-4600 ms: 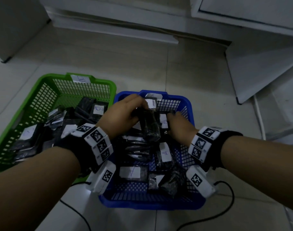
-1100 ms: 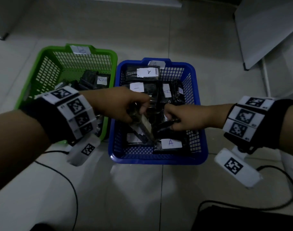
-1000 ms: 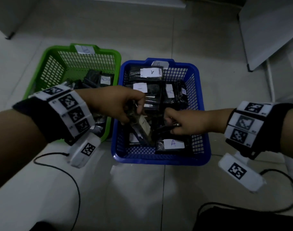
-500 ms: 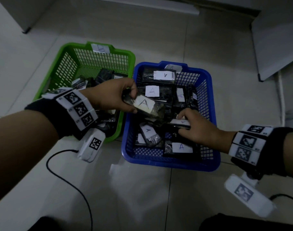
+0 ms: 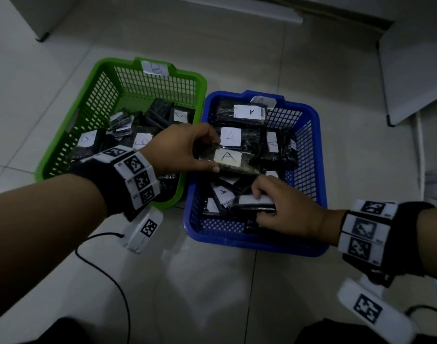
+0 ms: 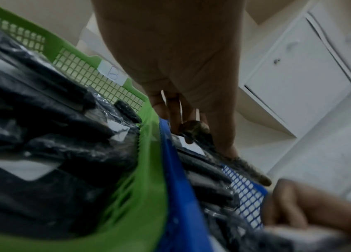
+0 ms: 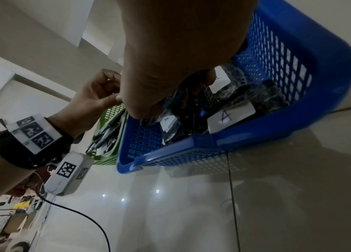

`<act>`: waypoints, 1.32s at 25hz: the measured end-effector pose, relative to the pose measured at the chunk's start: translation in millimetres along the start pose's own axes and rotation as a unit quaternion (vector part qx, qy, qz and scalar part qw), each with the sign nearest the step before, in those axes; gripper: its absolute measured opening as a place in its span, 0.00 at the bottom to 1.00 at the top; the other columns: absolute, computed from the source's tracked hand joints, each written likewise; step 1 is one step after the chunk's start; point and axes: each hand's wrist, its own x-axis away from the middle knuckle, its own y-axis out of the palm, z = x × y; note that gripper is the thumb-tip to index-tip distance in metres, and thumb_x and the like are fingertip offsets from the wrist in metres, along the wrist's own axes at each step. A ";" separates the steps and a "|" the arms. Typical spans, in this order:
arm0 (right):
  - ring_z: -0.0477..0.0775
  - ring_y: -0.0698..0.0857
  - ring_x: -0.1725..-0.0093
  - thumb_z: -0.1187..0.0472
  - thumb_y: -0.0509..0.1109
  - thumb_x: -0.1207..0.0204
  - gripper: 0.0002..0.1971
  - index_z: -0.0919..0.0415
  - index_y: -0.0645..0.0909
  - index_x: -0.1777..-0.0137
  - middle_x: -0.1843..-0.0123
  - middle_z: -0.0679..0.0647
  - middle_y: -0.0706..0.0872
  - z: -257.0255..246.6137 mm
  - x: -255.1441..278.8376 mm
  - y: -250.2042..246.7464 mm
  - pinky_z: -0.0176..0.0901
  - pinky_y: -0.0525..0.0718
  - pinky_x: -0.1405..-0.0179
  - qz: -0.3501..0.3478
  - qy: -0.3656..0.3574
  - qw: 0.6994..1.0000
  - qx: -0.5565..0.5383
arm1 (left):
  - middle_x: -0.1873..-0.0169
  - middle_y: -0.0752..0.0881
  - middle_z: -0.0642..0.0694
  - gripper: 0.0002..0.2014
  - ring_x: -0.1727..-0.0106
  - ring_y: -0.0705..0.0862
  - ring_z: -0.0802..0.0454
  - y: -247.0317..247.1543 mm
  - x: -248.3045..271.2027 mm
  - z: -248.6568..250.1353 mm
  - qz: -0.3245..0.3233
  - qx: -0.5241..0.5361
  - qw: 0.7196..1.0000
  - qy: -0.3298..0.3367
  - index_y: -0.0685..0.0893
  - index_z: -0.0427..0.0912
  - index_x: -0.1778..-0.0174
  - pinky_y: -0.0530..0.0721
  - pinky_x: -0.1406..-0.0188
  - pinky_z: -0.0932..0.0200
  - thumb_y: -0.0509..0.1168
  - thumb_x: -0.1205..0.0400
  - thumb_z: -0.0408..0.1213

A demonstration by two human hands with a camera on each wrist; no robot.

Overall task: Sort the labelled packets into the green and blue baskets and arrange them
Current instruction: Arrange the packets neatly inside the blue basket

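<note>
Since half a second ago, lowered toward the row: black plastic-wrapped packet labelled A (image 5: 228,160), pinched by left hand (image 5: 180,150). Right hand (image 5: 284,212) now gripping another black labelled packet (image 5: 254,203) in blue mesh plastic basket (image 5: 309,155); B packets in green mesh plastic basket (image 5: 98,95)

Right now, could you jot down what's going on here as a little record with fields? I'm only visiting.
Setting: two mesh baskets side by side on a tiled floor
Green basket: tagged B, holds dark packets labelled B
Blue basket: tagged A, holds packets labelled A
Left hand: holds an A packet over the blue basket
Right hand: grips another packet near the basket's front; its label is unreadable
Stage: arranging A packets
</note>
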 end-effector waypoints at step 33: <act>0.60 0.63 0.22 0.43 0.70 0.25 0.38 0.50 0.58 0.18 0.21 0.55 0.65 -9.4 -53.4 33.6 0.46 0.61 0.24 -0.180 0.047 0.975 0.122 | 0.41 0.86 0.53 0.30 0.46 0.81 0.61 -2.1 -9.4 -11.3 0.034 -0.017 0.999 0.039 0.83 0.52 0.35 0.76 0.47 0.66 0.75 0.33 0.57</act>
